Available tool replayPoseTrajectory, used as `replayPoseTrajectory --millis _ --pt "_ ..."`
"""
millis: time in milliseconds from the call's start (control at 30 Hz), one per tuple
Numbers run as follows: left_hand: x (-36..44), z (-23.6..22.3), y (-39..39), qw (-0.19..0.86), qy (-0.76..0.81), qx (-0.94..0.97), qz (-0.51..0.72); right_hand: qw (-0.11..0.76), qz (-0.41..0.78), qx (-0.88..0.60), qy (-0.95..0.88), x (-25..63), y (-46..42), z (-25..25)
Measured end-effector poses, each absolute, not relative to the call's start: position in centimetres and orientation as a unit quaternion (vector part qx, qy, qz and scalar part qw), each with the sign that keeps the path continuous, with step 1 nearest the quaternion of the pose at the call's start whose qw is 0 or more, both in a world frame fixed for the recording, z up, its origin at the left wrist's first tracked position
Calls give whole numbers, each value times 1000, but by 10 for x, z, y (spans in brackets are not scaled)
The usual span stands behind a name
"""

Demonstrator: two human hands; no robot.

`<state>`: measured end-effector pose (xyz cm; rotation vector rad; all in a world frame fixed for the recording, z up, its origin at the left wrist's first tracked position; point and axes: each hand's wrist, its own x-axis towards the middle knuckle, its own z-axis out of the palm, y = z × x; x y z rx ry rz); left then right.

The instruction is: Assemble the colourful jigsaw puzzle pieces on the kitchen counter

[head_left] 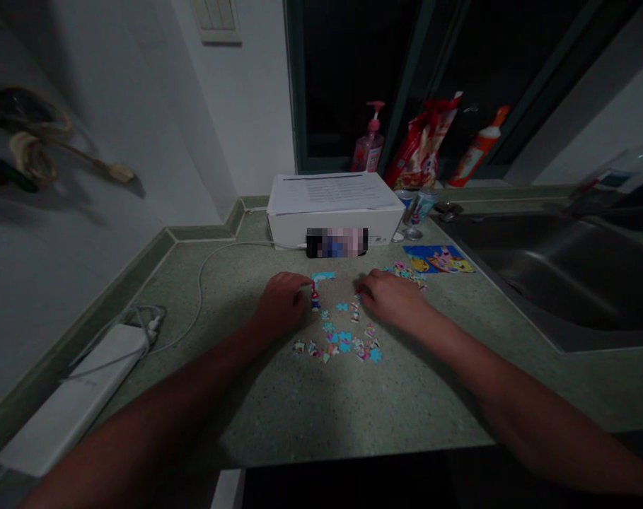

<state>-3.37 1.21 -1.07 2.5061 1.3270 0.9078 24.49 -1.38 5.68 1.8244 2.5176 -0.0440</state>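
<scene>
On the countertop, a joined strip of light blue jigsaw pieces (324, 276) forms a corner, with red and dark blue pieces (315, 300) running down its left side. The index fingertip of my left hand (281, 300) touches that left side, with the thumb apart below it. To the right, my right hand (392, 298) has its fingers pinched together; a small red bit of a jigsaw piece (358, 289) shows at the fingertips, mostly hidden. Between and below both hands lie several loose jigsaw pieces (344, 341). A further pile of pieces (400, 268) sits behind my right hand.
A white box (332, 205) with a phone (337, 243) leaning on it stands at the back. Beside it are a can (421, 207) and a colourful picture card (441, 259). The sink (538, 283) is right; a white power strip (77, 396) and cable lie left.
</scene>
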Motion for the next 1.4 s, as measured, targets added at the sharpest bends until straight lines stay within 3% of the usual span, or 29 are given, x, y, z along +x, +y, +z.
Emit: replayPoseTrajectory --millis 667,1000,1400 --pt "-31 -8 11 95 439 845 290 -19 -67 594 802 243 -9 54" --pt "-32 -8 11 98 435 848 288 -12 -10 551 834 243 -8 50" --pt "-32 -9 12 97 432 847 294 -45 -60 593 802 248 -4 49"
